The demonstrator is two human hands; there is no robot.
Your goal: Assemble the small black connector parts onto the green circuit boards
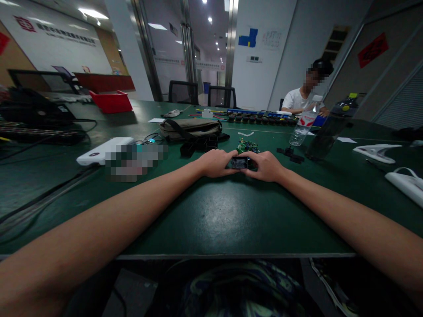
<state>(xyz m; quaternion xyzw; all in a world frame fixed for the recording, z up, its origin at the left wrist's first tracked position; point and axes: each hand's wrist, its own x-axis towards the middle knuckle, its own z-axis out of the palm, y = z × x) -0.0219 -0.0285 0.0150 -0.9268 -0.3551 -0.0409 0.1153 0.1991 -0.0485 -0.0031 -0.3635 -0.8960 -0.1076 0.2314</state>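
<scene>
Both hands meet over the green table (pixel 211 220), holding a small black rectangular box with pale print (pixel 240 163) between them. My left hand (pixel 216 163) grips its left side with thumb and fingers. From the other side, my right hand (pixel 267 166) is closed around the right end. Just behind the box lies a heap of green circuit boards (pixel 247 145). Small black plastic pieces (pixel 291 154) are scattered to the right of my right hand. Black open-topped parts (pixel 200 144) sit behind my left hand. What the box is inside, I cannot tell.
A grey pouch (pixel 191 127) lies behind the black parts. At left are a white device (pixel 104 150), cables and a red bin (pixel 110 102). Right of centre stand a water bottle (pixel 302 125) and a dark bottle (pixel 332 127). Another person (pixel 302 99) sits across the table.
</scene>
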